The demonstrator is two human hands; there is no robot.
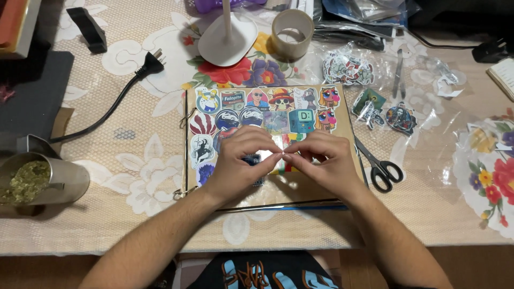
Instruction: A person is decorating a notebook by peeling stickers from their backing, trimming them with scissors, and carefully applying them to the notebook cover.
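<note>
Bare forearms come up from the bottom of the frame and meet at its centre, where the left hand [235, 163] and the right hand [326, 163] pinch their fingers narrowly together on a small sticker [279, 154], thumb and forefinger tips of both hands touching at one spot; the piece itself is mostly hidden, so its picture cannot be told. It is held just above the brown card album page [342, 115], in the middle of the frame, below the rows of stickers already stuck there. By my judgement such a sticker is near weightless, thin and limp, apt to curl and to cling to skin by its tacky back, and easy to crease or tear, so the hold belongs at the very edge or a corner, nails on the backing, with light pressure. Just right of the page lie black-handled scissors [383, 168] on the lace-covered worktop [134, 176]. At the left edge a metal cup [51, 179] of green leaf stands. Farther up, loose stickers [347, 69] lie in clear wrap at upper right, with tweezers [399, 72] beside them, and a tape roll [292, 33] and white lamp base [227, 38] near the top
</note>
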